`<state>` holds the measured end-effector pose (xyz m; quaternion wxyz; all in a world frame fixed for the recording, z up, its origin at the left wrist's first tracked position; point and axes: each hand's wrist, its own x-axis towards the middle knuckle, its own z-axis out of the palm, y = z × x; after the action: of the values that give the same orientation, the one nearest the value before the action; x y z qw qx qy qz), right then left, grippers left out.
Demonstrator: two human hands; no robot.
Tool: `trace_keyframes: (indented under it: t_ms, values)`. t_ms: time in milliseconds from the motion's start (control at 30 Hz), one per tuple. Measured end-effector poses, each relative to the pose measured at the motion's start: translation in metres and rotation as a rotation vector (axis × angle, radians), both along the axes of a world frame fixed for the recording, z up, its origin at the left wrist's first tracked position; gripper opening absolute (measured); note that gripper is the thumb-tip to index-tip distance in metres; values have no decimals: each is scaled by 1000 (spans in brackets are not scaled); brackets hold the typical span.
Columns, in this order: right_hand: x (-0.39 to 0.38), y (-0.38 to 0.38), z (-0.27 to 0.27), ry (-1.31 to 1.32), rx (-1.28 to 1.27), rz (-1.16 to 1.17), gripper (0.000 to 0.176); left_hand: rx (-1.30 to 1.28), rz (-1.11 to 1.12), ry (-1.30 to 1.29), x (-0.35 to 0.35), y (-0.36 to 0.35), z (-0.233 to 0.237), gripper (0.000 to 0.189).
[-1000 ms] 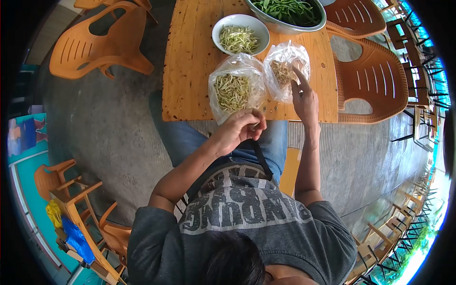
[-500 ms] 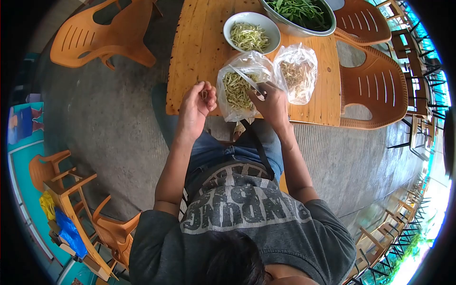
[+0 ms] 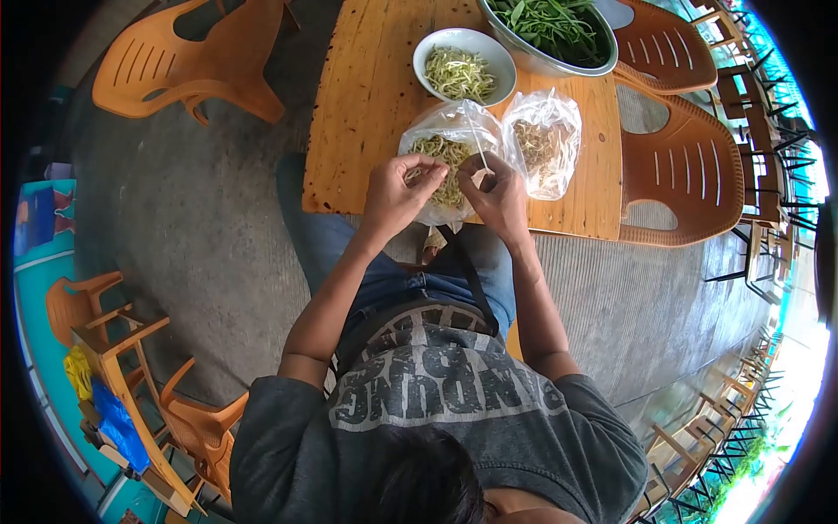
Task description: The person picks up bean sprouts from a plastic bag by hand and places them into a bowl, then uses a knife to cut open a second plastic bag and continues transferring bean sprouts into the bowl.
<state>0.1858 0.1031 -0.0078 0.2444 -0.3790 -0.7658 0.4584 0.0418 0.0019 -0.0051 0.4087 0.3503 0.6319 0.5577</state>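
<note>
My left hand point(image 3: 401, 194) is closed in a pinch above the near left side of an open clear plastic bag point(image 3: 421, 131) filled with bean sprouts point(image 3: 452, 150). Whatever lies between its fingertips is too small to make out. Close by on the right, my right hand point(image 3: 499, 199) is closed around what looks like a slim knife point(image 3: 478, 138), its thin pale blade pointing away from me over the bag. Behind the bag stands a white bowl point(image 3: 421, 63) with paler sprouts point(image 3: 459, 73) in it. A second clear bag point(image 3: 566, 131) with brownish scraps point(image 3: 539, 144) lies to the right.
A large metal bowl point(image 3: 559, 65) of green leafy vegetables point(image 3: 550, 24) stands at the far right of the wooden table point(image 3: 360, 87). Orange plastic chairs point(image 3: 681, 166) line the table's right side. Another chair point(image 3: 179, 61) stands on the left floor.
My left hand has moved right and forward, from beside the bag to over the sprouts, near my right hand. The knife has swung from slanting left to pointing nearly straight away.
</note>
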Motion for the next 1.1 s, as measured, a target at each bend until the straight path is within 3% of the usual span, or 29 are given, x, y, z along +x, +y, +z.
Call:
trace_keyframes:
  t_ms: [267, 467, 567, 867, 1100]
  values:
    - [3, 3, -20, -85, 288, -4, 23, -46, 33, -17, -9, -6, -3, 19]
    - [5, 1, -10, -37, 159, 16, 17, -72, 5, -47, -10, -7, 2, 19]
    - [3, -5, 10, -122, -59, 1, 12, -57, 7, -9, -7, -4, 1, 18]
    - [-10, -13, 4, 234, -140, -27, 22, -6, 9, 145, -6, 4, -2, 18]
    - [-7, -11, -5, 140, -127, 2, 14, -2, 69, 132, -6, 6, -7, 18]
